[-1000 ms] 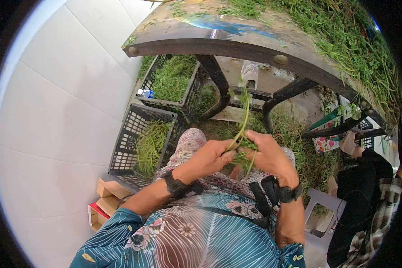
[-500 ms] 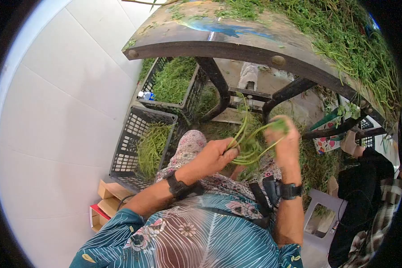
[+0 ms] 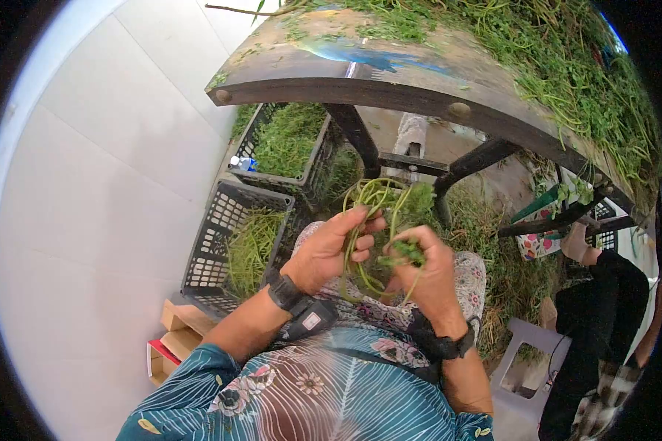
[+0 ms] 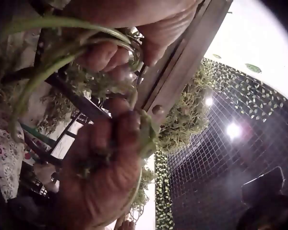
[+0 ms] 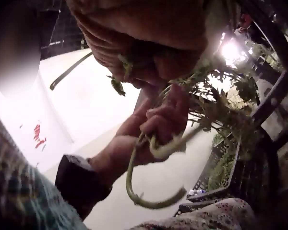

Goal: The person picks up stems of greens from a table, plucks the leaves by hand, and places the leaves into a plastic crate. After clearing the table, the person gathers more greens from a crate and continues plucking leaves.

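In the head view my left hand point(image 3: 325, 253) holds long green leafy stems point(image 3: 379, 192) between thumb and fingers, and they bend in loops over the lap. To its right, the right hand point(image 3: 435, 283) grips a leafy part point(image 3: 408, 252) of the greens with curled fingers. The left wrist view shows stems point(image 4: 38, 79) arching out from the left hand's fingers, the right hand point(image 4: 105, 167) just below. Seen from the right wrist, a thick stem point(image 5: 153, 205) curls beneath the left hand point(image 5: 156, 122), partly hidden by the right hand.
A table point(image 3: 331, 90) with piled greens point(image 3: 581, 81) stands ahead. At left are two black crates of greens, a nearer one point(image 3: 202, 253) and a farther one point(image 3: 312, 158). More greens point(image 3: 478, 213) lie on the floor. A stool point(image 3: 518, 382) and another person's leg point(image 3: 588, 316) are right.
The right hand swung out to the right with the leafy end, then came back near the left hand. The left hand turned and rose slightly; the stems now bend in wider loops.
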The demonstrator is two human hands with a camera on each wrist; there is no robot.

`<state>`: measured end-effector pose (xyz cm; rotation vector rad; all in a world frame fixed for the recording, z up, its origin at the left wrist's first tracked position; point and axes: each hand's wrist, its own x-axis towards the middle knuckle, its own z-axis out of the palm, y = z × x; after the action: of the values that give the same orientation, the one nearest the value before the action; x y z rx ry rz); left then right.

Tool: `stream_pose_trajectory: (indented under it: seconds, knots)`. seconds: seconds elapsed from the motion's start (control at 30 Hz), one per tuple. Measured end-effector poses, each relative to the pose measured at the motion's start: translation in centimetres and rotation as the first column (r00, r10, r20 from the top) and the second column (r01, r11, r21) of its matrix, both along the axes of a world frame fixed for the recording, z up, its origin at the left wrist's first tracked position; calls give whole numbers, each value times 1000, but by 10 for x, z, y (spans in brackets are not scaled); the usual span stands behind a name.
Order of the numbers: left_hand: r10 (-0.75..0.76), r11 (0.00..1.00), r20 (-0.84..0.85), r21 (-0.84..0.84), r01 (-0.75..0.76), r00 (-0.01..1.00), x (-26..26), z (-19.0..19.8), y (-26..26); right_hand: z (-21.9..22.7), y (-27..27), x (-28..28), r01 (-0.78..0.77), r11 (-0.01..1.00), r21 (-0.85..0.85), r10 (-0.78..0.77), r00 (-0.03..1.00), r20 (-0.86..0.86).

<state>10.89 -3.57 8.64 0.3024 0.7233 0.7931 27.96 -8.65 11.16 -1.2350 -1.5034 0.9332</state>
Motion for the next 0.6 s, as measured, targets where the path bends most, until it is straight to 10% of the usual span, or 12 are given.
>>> stream_pose_trajectory:
  seconds: [0.07,0.17,0.2,0.23,0.3,0.37,0.47,0.57,0.6]
  knots:
    - [34,999,19,12,-34,999,-1,3,0,3,-2,-6,-106,994,41,99,983,153]
    - [262,964,112,-77,-254,959,-21,-14,17,-1,1,7,31,999,-12,-32,997,-75]
    - [306,952,105,-64,-300,946,-32,-14,23,18,1,17,76,969,-234,-170,894,-414]
    - [429,902,65,13,-431,901,-39,-13,27,20,3,33,167,978,-123,-196,936,-292]
    - [497,863,106,40,-503,861,-63,-22,40,35,7,57,156,960,-234,-277,665,-694]
    - [555,830,139,-23,-557,820,-75,-24,45,35,5,70,168,968,-185,-250,640,-727]
    - [578,815,160,-71,-575,800,-86,-34,48,34,1,86,94,988,-124,-156,552,-819]
    - [452,891,198,-50,-452,870,-77,-40,43,34,0,72,294,950,-104,-307,817,-489]
    - [405,914,178,-89,-395,897,-66,-40,36,37,-2,62,177,976,-129,-217,693,-688]
